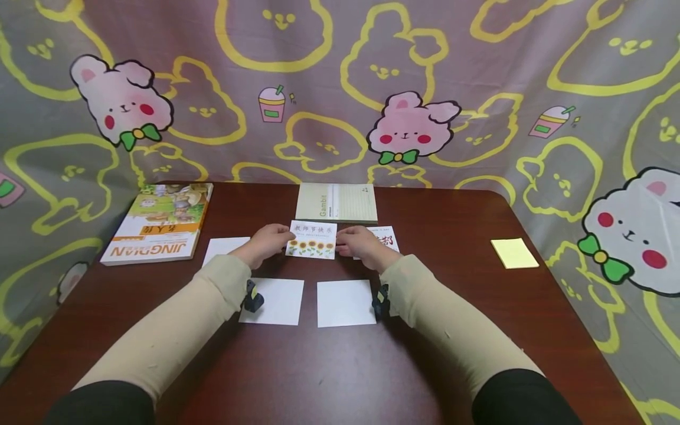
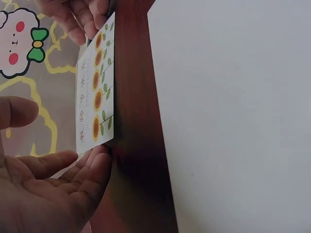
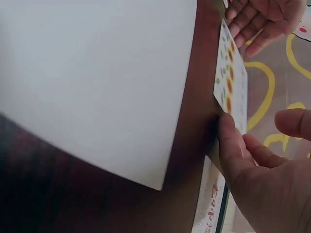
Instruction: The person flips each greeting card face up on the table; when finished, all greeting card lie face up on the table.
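I hold the sunflower card between both hands, standing on its lower edge on the brown table, a little beyond the two white sheets nearest me. My left hand meets the card's left end; in the left wrist view the fingertips touch the card's corner while the thumb stands apart, so this hand props the card with relaxed fingers and does not pinch it. My right hand does the same at the right end: fingers laid against the edge, thumb free. Neither hand is clamped; the card is steadied by light pressure from each side.

To do this well, I judge I should keep both pushes even, so the thin card does not bow or skid on the smooth wood, and keep its printed face toward me. Just behind the right hand lies a card with red lettering, and a plain white card lies left of my left hand. The Gambit notebook lies farther back.
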Tool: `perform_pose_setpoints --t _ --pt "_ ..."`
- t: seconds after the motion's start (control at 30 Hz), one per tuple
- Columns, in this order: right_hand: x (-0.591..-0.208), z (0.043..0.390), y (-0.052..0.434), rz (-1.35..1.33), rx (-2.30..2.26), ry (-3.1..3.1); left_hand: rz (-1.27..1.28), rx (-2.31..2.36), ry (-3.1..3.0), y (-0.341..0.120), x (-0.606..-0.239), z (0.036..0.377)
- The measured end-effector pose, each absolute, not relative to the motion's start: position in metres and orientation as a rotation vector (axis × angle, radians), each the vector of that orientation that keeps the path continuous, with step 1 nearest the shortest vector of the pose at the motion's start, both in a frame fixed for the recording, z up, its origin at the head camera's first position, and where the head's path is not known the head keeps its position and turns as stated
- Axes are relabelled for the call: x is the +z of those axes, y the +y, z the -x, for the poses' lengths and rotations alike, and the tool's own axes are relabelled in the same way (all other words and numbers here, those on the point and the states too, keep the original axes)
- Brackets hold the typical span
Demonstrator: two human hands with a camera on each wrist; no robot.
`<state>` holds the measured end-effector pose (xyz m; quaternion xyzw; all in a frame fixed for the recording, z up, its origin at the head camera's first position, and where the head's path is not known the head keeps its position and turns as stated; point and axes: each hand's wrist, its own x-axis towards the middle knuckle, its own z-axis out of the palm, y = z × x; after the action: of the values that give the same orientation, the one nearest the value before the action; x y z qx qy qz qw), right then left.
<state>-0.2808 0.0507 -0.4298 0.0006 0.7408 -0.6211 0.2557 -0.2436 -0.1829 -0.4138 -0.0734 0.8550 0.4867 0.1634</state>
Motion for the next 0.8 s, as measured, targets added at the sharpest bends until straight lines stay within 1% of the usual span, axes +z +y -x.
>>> perform_pose_setpoints --t 0.43,0.8 --pt "-0.423 0.282 0.052 0.043 -1.658 2.023 0.063 1.152 2.634 -0.179 -0.407 0.238" --pt "-0.417 0.279 0.049 0.119 -1.53 2.113 -0.032 0.981 2.707 -0.173 -0.404 0.235"
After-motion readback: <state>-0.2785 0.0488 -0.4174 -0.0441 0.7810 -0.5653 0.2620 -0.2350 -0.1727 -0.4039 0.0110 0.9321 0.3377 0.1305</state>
